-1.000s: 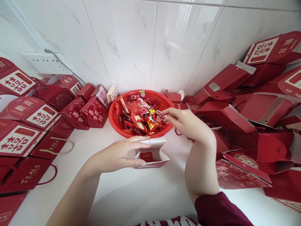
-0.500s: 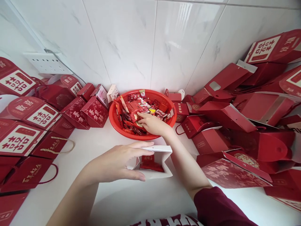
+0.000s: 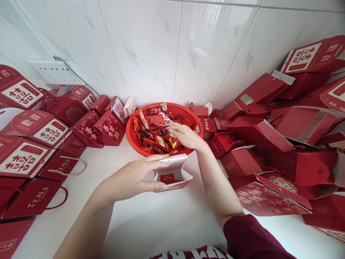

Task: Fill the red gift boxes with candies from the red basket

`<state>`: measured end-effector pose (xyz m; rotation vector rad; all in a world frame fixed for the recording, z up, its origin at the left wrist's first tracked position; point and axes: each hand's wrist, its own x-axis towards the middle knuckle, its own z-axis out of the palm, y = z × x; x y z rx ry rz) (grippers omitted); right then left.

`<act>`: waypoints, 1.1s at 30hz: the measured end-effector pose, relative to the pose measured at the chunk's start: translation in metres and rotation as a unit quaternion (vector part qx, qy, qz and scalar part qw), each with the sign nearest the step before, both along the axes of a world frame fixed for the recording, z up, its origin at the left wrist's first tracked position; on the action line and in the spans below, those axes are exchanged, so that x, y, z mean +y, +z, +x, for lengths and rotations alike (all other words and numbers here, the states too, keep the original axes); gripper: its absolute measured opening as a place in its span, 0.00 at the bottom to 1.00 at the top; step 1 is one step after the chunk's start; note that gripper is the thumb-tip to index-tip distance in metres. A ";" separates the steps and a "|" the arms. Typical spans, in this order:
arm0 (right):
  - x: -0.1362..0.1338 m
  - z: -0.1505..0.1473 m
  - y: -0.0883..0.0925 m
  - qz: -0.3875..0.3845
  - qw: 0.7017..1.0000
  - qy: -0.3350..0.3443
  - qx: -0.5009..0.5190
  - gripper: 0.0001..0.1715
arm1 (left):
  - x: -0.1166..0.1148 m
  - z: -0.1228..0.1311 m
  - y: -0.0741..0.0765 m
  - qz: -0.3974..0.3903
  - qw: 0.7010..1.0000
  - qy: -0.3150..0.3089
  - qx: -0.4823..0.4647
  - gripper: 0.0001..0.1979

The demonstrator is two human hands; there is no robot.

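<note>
My left hand (image 3: 134, 180) is closed around the left side of a small paper gift box (image 3: 185, 177), thumb at the front and fingers behind. The box's top is open, showing a white inside with a red packet (image 3: 167, 178) lying in it. Just behind the box stands a red plastic basket (image 3: 129, 133) full of wrapped sweets (image 3: 156, 131), mostly red with a few gold and white ones. My right hand (image 3: 187, 136) reaches over the basket's right side, fingers stretched out on the sweets. Its fingertips touch the wrappers; I see nothing held, though the underside is hidden.
Red gift boxes (image 3: 35, 129) with white labels are stacked at the left. Two smaller red boxes (image 3: 110, 127) stand beside the basket. More red boxes (image 3: 258, 133) lie heaped at the right. A socket strip (image 3: 56, 72) with a cable hangs on the tiled wall (image 3: 151, 43).
My right hand has shifted slightly right and back over the sweets, and its fingers have lifted and straightened. My left hand has raised the gift box a little toward the basket and tilted it.
</note>
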<state>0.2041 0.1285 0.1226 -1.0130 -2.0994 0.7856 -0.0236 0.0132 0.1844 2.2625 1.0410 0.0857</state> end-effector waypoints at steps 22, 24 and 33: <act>-0.109 0.052 0.091 -0.005 0.974 0.189 -0.125 0.17 | -0.002 0.002 -0.003 -0.001 0.999 -0.042 -0.004 0.33; -0.111 0.050 0.091 0.006 0.975 0.172 -0.140 0.17 | -0.001 0.003 -0.002 -0.005 0.999 -0.044 -0.014 0.32; -0.112 0.051 0.087 0.017 0.985 0.098 -0.144 0.14 | 0.004 0.006 0.000 -0.019 0.997 -0.055 -0.043 0.28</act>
